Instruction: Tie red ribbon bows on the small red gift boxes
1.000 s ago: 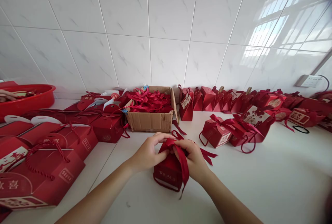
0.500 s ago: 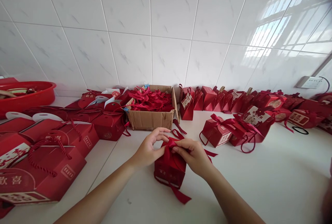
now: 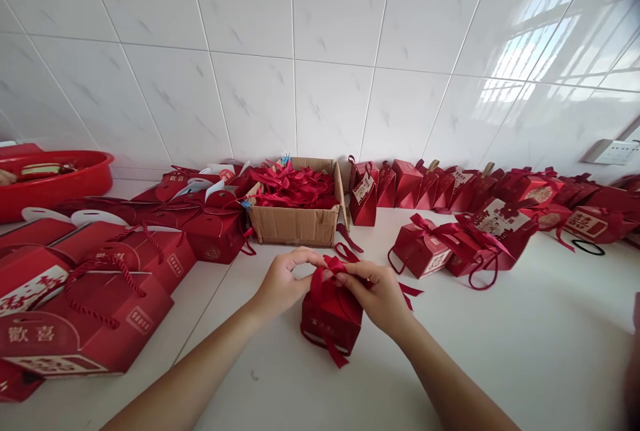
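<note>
With left hand (image 3: 283, 284) and right hand (image 3: 383, 294), fingers set narrow, we are pinching a satin ribbon (image 3: 320, 289) atop the closed gift box (image 3: 337, 324), centred on the white surface (image 3: 525, 331); its bow is looking half-formed. Bow-topped boxes (image 3: 423, 251) are sitting at two o'clock, a cardboard carton (image 3: 295, 228) at eleven, a tiled wall (image 3: 333, 18) rising behind

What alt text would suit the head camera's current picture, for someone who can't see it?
A person's two hands handle a red ribbon atop a small red box on a white table. Beyond is a cardboard box of red ribbons, with more red boxes either side, before a tiled wall.
</note>
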A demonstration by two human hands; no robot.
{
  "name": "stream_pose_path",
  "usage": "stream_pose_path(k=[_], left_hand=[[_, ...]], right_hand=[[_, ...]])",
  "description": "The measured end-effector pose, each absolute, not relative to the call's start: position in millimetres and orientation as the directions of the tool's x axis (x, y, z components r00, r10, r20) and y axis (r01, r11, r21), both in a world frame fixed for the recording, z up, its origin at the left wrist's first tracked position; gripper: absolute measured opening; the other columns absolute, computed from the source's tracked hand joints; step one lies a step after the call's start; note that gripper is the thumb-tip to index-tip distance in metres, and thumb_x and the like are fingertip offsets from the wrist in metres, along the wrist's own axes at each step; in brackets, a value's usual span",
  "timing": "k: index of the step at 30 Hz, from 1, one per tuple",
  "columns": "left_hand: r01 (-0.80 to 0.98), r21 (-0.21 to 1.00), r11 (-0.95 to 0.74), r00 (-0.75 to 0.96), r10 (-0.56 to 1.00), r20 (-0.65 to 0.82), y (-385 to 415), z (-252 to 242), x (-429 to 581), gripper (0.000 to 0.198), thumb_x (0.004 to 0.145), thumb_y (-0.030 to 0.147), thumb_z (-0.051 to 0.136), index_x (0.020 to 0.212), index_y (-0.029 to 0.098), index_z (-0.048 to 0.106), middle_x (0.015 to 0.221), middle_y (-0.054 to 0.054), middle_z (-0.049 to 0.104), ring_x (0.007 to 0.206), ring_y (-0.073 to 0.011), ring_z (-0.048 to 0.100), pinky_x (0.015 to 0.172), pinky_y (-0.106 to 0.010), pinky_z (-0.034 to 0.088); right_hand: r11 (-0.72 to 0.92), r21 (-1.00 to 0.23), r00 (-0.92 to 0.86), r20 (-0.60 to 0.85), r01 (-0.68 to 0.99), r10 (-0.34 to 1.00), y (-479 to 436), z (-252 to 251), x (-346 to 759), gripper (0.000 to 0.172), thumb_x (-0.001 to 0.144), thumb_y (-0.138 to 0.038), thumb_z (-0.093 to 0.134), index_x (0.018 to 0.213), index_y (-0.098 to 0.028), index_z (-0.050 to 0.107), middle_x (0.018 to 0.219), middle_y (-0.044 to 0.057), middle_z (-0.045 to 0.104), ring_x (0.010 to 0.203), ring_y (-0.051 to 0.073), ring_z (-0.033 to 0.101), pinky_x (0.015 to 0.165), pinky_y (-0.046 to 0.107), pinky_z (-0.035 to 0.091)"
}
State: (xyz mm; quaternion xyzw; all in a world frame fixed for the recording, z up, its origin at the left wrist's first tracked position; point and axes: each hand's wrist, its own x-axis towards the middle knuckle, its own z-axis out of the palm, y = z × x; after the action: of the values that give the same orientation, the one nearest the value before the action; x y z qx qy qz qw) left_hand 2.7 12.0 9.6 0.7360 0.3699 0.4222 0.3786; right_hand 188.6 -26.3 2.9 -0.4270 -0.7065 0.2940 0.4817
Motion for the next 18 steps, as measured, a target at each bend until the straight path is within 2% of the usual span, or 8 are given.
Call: stream_pose_path(k=[7, 9, 13, 18], left_hand=[[0.122, 0.898, -0.423, 0.498, 0.809, 0.313, 17.1, 14.0, -7.3, 0.010, 0.078, 0.025, 0.065, 0.084, 0.020, 0.071, 0.089, -0.004, 0.066, 0.089, -0.0168, 0.060, 0.082, -0.028, 0.044], [0.147, 0.893, -0.425, 0.536, 0.793, 0.289, 16.7, 18.7, -10.9, 0.011, 0.078, 0.022, 0.061, 0.082, 0.020, 0.072, 0.086, -0.002, 0.061, 0.083, -0.0145, 0.057, 0.078, -0.026, 0.043], [0.267, 0.881, -0.390, 0.575, 0.798, 0.179, 15.9, 29.6, -17.9, 0.023, 0.074, 0.011, 0.050, 0.066, 0.019, 0.070, 0.070, 0.001, 0.052, 0.069, -0.0105, 0.050, 0.069, -0.023, 0.039], [0.311, 0.893, -0.325, 0.588, 0.804, 0.087, 17.0, 31.6, -21.5, 0.026, 0.069, 0.007, 0.043, 0.062, 0.016, 0.067, 0.069, 0.000, 0.057, 0.066, -0.0113, 0.052, 0.066, -0.023, 0.039]], right_hand=[[0.452, -0.835, -0.166, 0.421, 0.312, 0.892, -27.5, 3.9, 187.4, 0.018, 0.086, -0.024, 0.056, 0.082, -0.019, 0.073, 0.075, 0.002, 0.072, 0.069, 0.014, 0.063, 0.064, 0.022, 0.047], [0.457, -0.827, -0.163, 0.427, 0.329, 0.890, -27.4, 4.4, 187.4, 0.019, 0.086, -0.025, 0.056, 0.081, -0.019, 0.073, 0.074, 0.002, 0.071, 0.067, 0.014, 0.062, 0.062, 0.022, 0.046], [0.457, -0.821, -0.167, 0.425, 0.342, 0.889, -27.1, 5.1, 187.6, 0.020, 0.087, -0.027, 0.055, 0.077, -0.018, 0.071, 0.071, 0.002, 0.070, 0.065, 0.014, 0.061, 0.061, 0.021, 0.046], [0.456, -0.813, -0.170, 0.423, 0.362, 0.890, -26.2, 4.8, 187.4, 0.022, 0.087, -0.028, 0.054, 0.075, -0.019, 0.070, 0.073, 0.002, 0.071, 0.068, 0.014, 0.062, 0.062, 0.021, 0.046]])
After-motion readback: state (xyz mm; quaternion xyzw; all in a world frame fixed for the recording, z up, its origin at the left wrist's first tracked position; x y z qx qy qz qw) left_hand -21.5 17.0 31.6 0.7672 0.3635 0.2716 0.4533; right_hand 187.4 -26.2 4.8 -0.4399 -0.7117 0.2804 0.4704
